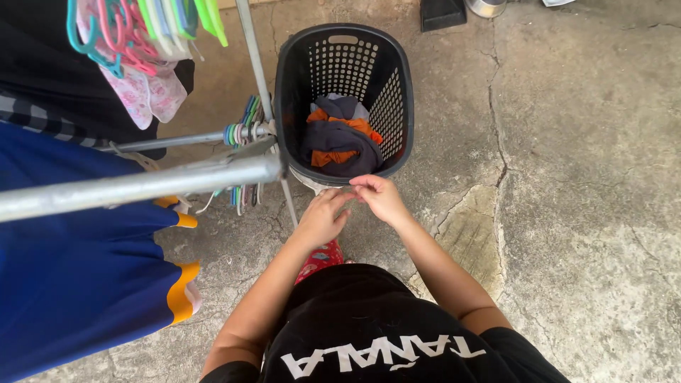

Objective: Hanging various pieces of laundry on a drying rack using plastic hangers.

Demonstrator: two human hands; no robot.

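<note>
A black perforated basket (386,92) stands on the cracked concrete floor (567,177), holding a loose heap of dark grey and orange clothes (339,138) that covers its bottom and sits well below the rim. Both hands meet just in front of the basket's near rim: the left hand (323,216) and right hand (379,197) touch at the fingertips, and whether they pinch anything between them cannot be told. To the left, a metal rack (142,186) carries a blue garment (78,276), and coloured hangers (142,28) hang above.
</note>
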